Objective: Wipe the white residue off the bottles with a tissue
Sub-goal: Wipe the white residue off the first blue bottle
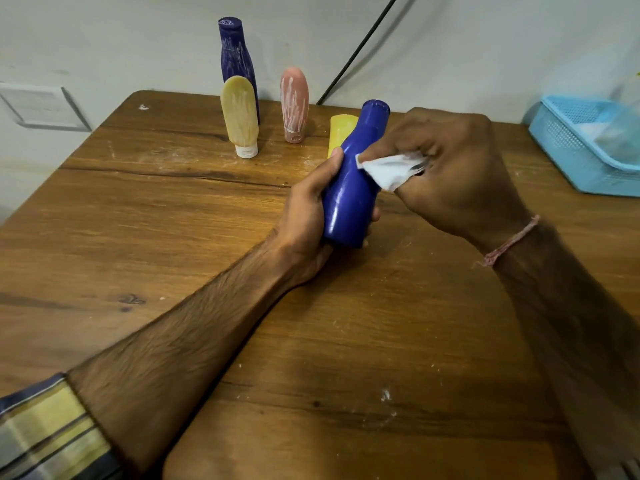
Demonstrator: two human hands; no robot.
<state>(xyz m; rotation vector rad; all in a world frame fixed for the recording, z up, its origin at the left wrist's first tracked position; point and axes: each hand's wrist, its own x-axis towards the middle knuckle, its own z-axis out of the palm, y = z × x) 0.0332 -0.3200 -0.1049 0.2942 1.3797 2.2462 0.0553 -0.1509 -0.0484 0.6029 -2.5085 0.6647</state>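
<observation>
At frame centre, the blue bottle (349, 188) is gripped low by the left hand (308, 220). A tissue (388, 169) is pinched against it by the right hand (450, 168). Its glossy plastic is judged light and slippery.

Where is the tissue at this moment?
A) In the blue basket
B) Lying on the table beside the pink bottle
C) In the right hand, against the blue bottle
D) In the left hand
C: the right hand pinches the tissue against the blue bottle, which the left hand grips.

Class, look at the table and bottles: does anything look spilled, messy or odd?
White streaks run down the tall blue bottle, cream tube and pink tube standing at the back; white flecks dot the wooden table.
</observation>
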